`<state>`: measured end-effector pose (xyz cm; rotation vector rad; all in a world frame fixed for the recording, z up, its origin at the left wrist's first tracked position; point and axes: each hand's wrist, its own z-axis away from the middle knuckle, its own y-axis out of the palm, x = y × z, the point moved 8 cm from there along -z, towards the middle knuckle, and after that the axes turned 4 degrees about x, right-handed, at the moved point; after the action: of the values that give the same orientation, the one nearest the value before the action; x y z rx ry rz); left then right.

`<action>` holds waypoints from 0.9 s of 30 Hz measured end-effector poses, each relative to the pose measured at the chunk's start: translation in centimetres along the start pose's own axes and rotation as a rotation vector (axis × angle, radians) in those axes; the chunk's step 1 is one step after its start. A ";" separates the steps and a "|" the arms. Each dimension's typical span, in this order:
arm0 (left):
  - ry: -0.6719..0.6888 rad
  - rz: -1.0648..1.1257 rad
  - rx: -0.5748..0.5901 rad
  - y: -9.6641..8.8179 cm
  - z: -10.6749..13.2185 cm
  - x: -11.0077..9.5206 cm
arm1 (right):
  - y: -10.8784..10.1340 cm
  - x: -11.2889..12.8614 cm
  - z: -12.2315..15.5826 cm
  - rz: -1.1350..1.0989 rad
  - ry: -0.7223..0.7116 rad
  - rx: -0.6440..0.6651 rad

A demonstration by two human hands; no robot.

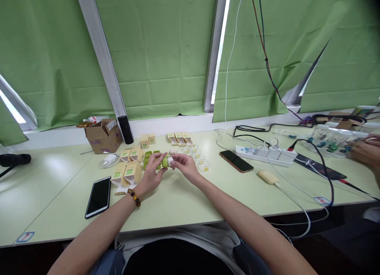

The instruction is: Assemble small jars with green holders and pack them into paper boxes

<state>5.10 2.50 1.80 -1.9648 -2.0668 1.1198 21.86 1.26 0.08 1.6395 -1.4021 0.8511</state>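
My left hand (152, 173) and my right hand (185, 165) meet over the table, both pinching a small green jar (165, 162) with a white end. The left fingers grip its green body; the right fingertips close on the white end (170, 161). More green jars (147, 157) lie just behind. Small tan cartons (129, 173) with green labels stand to the left, and several clear plastic cups (199, 159) lie to the right. My left wrist wears a bead bracelet.
A black phone (98, 196) lies front left, another phone (236, 161) to the right. A cardboard box (103, 137) and black cylinder (126, 129) stand at the back. A power strip (265, 153) with cables sits right. Another person's hand (365, 150) works at far right.
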 end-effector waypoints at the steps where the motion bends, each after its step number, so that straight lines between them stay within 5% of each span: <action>1: 0.004 0.003 0.002 0.0 0.0 -0.1 | 0.0 0.0 0.0 0.006 0.000 -0.002; 17: 0.042 -0.045 -0.070 -0.7 0.1 -0.5 | -0.3 0.0 0.1 0.123 0.001 -0.057; 27: -0.079 0.001 -0.038 0.5 0.3 -0.1 | -0.5 0.1 0.0 0.143 0.009 -0.111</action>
<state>5.37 2.29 1.34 -1.9699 -2.1408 1.1854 22.38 1.30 0.07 1.4641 -1.5468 0.8446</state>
